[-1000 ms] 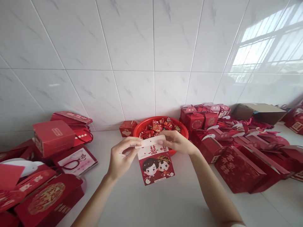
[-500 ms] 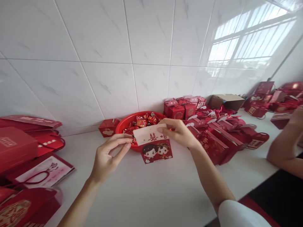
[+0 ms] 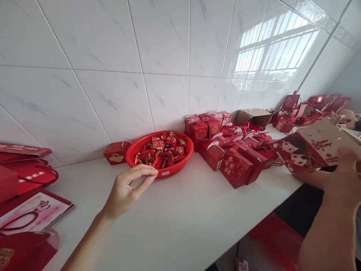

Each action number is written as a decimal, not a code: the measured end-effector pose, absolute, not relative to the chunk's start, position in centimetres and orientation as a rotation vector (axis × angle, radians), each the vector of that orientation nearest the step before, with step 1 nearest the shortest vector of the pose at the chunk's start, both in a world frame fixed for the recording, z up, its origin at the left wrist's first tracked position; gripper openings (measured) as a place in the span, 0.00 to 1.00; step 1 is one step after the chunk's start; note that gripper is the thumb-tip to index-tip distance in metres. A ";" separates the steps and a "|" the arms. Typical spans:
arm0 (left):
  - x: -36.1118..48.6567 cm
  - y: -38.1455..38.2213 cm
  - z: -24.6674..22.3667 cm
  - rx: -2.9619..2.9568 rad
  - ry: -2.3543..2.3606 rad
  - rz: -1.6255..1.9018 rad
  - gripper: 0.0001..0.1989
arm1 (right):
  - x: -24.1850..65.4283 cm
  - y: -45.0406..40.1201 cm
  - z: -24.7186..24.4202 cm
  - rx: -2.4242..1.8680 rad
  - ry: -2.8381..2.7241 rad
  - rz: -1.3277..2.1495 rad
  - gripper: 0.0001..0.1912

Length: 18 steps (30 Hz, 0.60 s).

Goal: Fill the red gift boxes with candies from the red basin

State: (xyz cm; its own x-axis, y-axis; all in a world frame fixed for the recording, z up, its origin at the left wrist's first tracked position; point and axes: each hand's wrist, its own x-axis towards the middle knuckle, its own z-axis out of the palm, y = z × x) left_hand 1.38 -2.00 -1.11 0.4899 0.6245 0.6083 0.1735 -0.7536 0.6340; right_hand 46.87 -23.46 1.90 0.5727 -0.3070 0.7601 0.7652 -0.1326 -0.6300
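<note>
My left hand [image 3: 128, 190] hovers just in front of the red plastic bowl [image 3: 131, 160], its thumb and fingers pinched together. Anything between those fingertips is too small to make out. Wrapped candies [image 3: 160, 150] in red and dark wrappers fill the bowl. Far to the right, my right hand [image 3: 345, 173] grips a gift box [image 3: 300, 152], held up off the table and tilted. The box is red and cream, with a cartoon couple on its side. My right fingers are partly blurred and cut by the frame edge.
Upright red gift boxes [image 3: 237, 169] crowd the table right of the bowl, a brown carton [image 3: 254, 117] behind them. One small red box [image 3: 115, 152] stands left of the bowl. Red gift bags [image 3: 36, 173] lie at far left. Another person's forearm [image 3: 310, 177] rests at the right.
My right hand has carried the gift box away from the bowl to the far right. My left hand stays near the bowl, still pinched. The view has turned right.
</note>
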 end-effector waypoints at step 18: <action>0.1 -5.9 0.0 2.365 0.705 0.943 0.07 | 49.1 -16.4 -7.4 -1.603 -0.418 -0.133 0.14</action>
